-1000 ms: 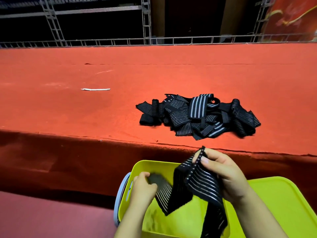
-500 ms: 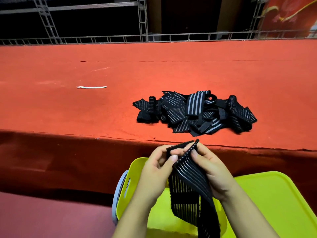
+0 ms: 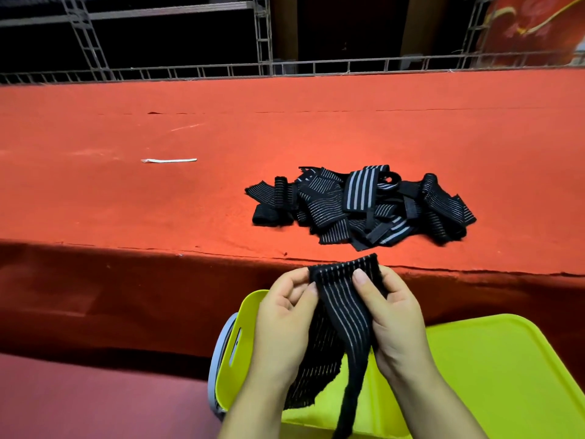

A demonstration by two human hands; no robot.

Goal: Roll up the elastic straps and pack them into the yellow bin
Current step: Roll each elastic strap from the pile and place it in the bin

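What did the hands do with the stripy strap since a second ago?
The left hand came up from inside the yellow plastic bin and took hold of the top end of the black striped elastic strap, beside the right hand. Now both pinch that end, spread flat. The pile of black straps on the red table stayed put.

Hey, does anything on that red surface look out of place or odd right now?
One thing: a thin white strip lies alone on the red surface, left of the tangled pile of straps. It matches nothing else there and looks like stray litter. The surface also shows scuffs.
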